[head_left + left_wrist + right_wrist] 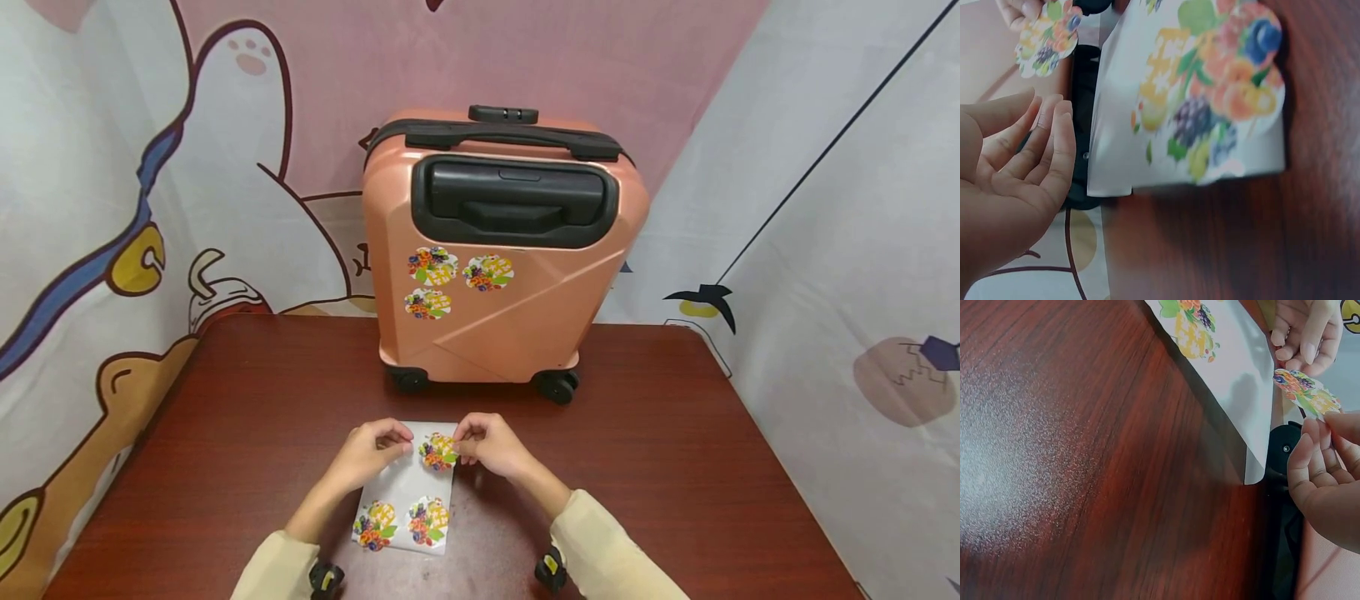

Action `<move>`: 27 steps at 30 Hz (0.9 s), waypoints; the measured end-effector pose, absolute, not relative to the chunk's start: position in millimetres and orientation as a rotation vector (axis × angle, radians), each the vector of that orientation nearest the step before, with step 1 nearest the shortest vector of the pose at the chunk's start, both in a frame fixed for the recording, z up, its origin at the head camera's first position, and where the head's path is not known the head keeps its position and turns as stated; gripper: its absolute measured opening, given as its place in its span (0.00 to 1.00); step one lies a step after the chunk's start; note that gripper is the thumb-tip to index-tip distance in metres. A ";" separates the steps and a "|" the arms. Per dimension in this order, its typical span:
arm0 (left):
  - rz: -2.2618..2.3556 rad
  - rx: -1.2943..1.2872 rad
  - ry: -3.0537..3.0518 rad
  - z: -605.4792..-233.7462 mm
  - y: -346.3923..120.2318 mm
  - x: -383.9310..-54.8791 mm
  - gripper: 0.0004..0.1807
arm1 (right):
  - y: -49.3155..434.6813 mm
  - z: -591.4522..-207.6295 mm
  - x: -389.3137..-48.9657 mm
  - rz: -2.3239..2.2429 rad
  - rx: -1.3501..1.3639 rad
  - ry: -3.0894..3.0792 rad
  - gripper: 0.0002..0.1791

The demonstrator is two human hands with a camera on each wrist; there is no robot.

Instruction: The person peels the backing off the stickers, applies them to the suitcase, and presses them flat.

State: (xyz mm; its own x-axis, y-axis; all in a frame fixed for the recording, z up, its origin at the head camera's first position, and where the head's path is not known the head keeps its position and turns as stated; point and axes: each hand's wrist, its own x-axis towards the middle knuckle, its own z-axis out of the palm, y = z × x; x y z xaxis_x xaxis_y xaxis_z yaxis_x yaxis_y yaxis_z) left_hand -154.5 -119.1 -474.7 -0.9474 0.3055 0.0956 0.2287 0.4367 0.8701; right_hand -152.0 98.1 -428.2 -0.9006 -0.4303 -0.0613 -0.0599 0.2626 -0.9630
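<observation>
Between thumb and fingers of my right hand (491, 446) a fruit-patterned sticker (437, 452) is pinched by its edge; in the right wrist view the sticker (1307, 392) stands away from the sheet. My left hand (372, 450) is beside it with loosely bent fingers, and the left wrist view shows nothing between its thumb and fingertips (1063, 112). Below both hands lies a white backing sheet (397, 483). It bears two more fruit stickers near its front edge, one at left (375, 527) and one at right (428, 522).
A pink hard-shell suitcase (517, 317) stands upright on the reddish-brown table (660, 442), behind the sheet. Three similar stickers (432, 267) are on its upper left front, under the black handle recess (517, 200). Printed cloth (465, 58) hangs behind and at the sides.
</observation>
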 end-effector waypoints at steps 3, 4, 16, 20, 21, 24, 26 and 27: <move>1.530 0.496 2.618 -477.0 -113.4 -154.1 0.02 | 98.6 -427.9 -152.6 -1.675 -0.443 2.236 0.02; 1.523 0.498 2.624 -477.6 -111.6 -154.0 0.02 | 98.9 -427.9 -152.8 -1.673 -0.445 2.239 0.02; 1.574 0.466 2.646 -476.8 -98.5 -154.4 0.02 | 102.0 -427.6 -156.4 -1.689 -0.443 2.259 0.02; 1.587 0.429 2.656 -474.3 -94.6 -155.7 0.03 | 103.3 -425.1 -158.0 -1.708 -0.423 2.257 0.03; 1.591 0.421 2.661 -473.5 -93.6 -156.3 0.03 | 103.5 -424.0 -158.5 -1.717 -0.420 2.258 0.03; 1.612 0.395 2.660 -470.6 -90.6 -158.2 0.03 | 103.9 -420.0 -160.2 -1.736 -0.415 2.271 0.03; 1.631 0.386 2.658 -468.2 -89.0 -159.4 0.03 | 104.1 -417.0 -161.3 -1.742 -0.416 2.284 0.03; 1.635 0.384 2.660 -467.0 -88.0 -160.2 0.03 | 104.5 -415.3 -161.8 -1.744 -0.414 2.293 0.03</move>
